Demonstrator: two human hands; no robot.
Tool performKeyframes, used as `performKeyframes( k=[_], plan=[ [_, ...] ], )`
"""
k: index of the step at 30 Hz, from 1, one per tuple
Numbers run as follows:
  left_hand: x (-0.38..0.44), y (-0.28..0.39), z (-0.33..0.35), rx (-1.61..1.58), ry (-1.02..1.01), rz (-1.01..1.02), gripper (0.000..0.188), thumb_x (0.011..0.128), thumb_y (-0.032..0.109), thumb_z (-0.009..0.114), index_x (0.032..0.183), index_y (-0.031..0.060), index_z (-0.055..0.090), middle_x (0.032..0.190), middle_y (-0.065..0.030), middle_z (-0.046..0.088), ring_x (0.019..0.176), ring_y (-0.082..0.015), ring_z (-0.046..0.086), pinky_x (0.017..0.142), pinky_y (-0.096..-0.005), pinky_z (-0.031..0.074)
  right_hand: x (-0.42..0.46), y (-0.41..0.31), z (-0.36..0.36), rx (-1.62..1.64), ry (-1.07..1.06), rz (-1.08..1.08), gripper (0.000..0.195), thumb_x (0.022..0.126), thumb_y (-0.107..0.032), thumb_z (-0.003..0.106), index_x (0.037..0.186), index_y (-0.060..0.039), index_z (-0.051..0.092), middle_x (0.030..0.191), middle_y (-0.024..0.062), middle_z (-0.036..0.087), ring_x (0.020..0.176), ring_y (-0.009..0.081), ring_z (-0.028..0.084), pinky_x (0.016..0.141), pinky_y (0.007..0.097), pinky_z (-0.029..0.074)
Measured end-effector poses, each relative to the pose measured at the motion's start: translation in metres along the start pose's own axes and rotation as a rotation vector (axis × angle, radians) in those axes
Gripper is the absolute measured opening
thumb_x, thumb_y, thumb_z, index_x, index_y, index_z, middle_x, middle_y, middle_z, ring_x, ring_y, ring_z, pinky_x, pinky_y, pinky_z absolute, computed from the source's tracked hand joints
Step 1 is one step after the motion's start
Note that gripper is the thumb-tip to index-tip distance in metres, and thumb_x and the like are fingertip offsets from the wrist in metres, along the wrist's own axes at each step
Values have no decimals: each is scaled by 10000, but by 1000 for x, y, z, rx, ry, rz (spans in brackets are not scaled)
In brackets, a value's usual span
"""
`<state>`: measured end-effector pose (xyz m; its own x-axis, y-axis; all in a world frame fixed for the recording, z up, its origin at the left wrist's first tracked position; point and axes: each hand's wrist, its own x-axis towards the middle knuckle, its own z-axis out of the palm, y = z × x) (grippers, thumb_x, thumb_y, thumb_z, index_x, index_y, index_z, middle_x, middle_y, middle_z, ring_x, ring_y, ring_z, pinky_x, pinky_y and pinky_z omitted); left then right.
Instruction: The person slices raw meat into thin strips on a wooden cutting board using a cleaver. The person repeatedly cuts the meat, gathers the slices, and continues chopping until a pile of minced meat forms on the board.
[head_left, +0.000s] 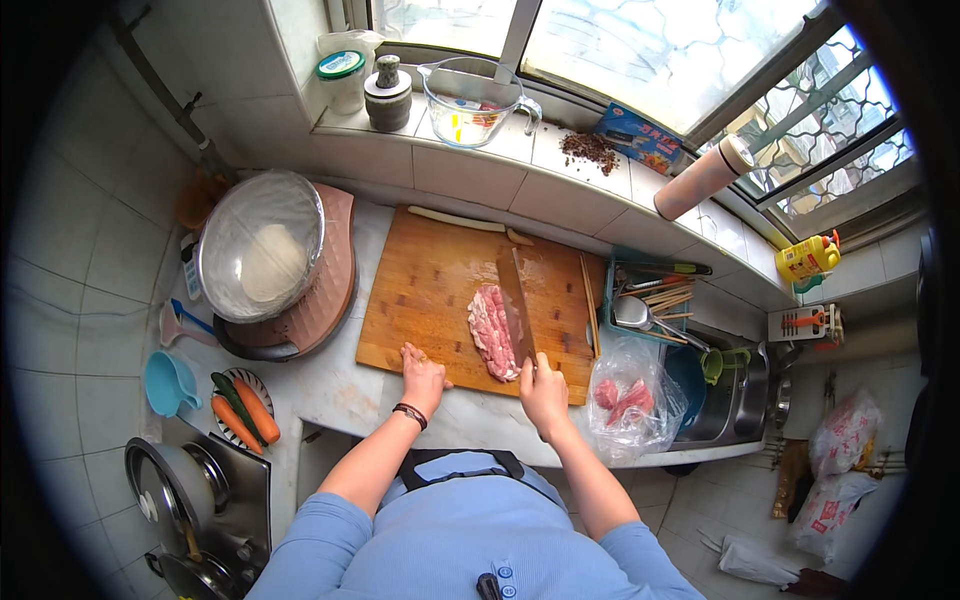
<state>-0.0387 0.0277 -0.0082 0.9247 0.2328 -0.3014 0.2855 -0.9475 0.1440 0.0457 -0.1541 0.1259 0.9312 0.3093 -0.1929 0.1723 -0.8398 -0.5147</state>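
Observation:
On a wooden cutting board (420, 300) lies a flattened pile of chopped raw meat (491, 330). My right hand (544, 396) grips the handle of a cleaver (514, 300), whose long blade lies along the right edge of the meat and points away from me. My left hand (424, 379) rests on the near left edge of the board, its fingers on the wood, holding nothing. A peeled white length of scallion (456, 219) and a small pale piece, perhaps ginger (519, 238), lie at the board's far edge. Chopsticks (589, 304) lie along its right side.
A plastic bag with raw meat pieces (630, 401) lies right of the board, by a utensil basket (609, 289) and a sink (750, 405). Leftward are a covered steel bowl of dough (262, 247), a plate with carrots (259, 409) and cucumber, and a blue ladle-like cup (171, 382).

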Motion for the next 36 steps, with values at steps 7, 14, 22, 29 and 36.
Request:
performKeyframes(
  k=[7, 14, 22, 29, 36],
  plan=[
    [-2, 1, 2, -10, 56, 6, 355, 652, 408, 680, 830, 106, 737, 1088, -353, 555, 1234, -520, 337, 1084, -547, 144, 3, 10, 27, -141, -51, -12, 192, 903, -220, 465, 918, -30, 483, 708, 276, 598, 668, 463, 578, 605, 547, 444],
    [-1, 5, 5, 78, 52, 14, 326, 680, 399, 660, 839, 123, 735, 1160, -353, 512, 1264, -513, 292, 1086, -555, 122, 0, 20, 38, -137, -9, 14, 210, 900, -248, 462, 943, -45, 493, 700, 263, 606, 665, 455, 596, 606, 551, 462],
    [-1, 2, 14, -24, 53, -3, 326, 666, 400, 667, 821, 122, 737, 1194, -362, 487, 1273, -508, 282, 1086, -551, 120, -10, 12, 29, 3, 37, 2, 222, 899, -244, 472, 982, -40, 503, 698, 261, 607, 687, 455, 596, 617, 548, 457],
    [0, 1, 0, 15, 33, -3, 366, 659, 423, 665, 832, 108, 738, 1175, -382, 485, 1241, -513, 336, 1085, -534, 146, -15, 0, 13, 75, 30, 14, 242, 901, -252, 470, 973, -28, 526, 712, 272, 602, 676, 457, 588, 618, 535, 460],
    [-1, 0, 0, -4, 9, 5, 398, 660, 439, 666, 848, 94, 733, 1143, -361, 519, 1236, -508, 348, 1072, -543, 180, -5, -7, 10, -24, 21, 47, 254, 911, -261, 461, 894, -8, 477, 670, 278, 585, 678, 467, 578, 629, 549, 439]
  ],
)
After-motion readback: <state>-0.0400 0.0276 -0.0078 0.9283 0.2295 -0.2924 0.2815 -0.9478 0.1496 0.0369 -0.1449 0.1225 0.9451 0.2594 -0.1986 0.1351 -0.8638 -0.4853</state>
